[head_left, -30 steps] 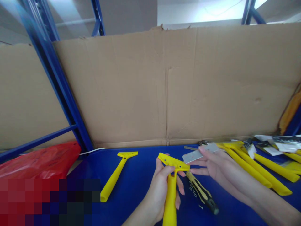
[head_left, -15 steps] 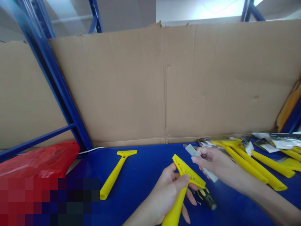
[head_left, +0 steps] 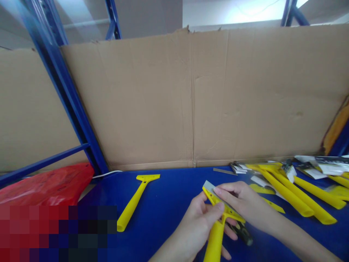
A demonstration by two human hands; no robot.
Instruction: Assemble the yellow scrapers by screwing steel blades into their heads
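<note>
My left hand point(head_left: 200, 222) grips a yellow scraper handle point(head_left: 215, 240) just below its wide head, thumb on the front. My right hand point(head_left: 242, 200) pinches a flat grey blade point(head_left: 209, 186) and lays it along the top edge of that head. The blade's lower part is hidden behind my right fingers. Under my hands, partly covered, lies a screwdriver point(head_left: 244, 233) with a black and yellow grip. To the left, a second yellow scraper handle point(head_left: 133, 203) rests on the blue table point(head_left: 163, 203), apart from both hands.
Several yellow scraper handles point(head_left: 289, 189) are piled at the right, with small yellow plates point(head_left: 274, 205) and packaged pieces point(head_left: 324, 167) around them. A thin metal strip point(head_left: 225, 171) lies near the cardboard wall point(head_left: 149, 102). A red plastic bag point(head_left: 54, 183) sits left by the blue post point(head_left: 79, 120).
My right hand has moved left and down, bringing the blade from beside the scraper head onto it. My left hand and the scraper have shifted slightly right.
</note>
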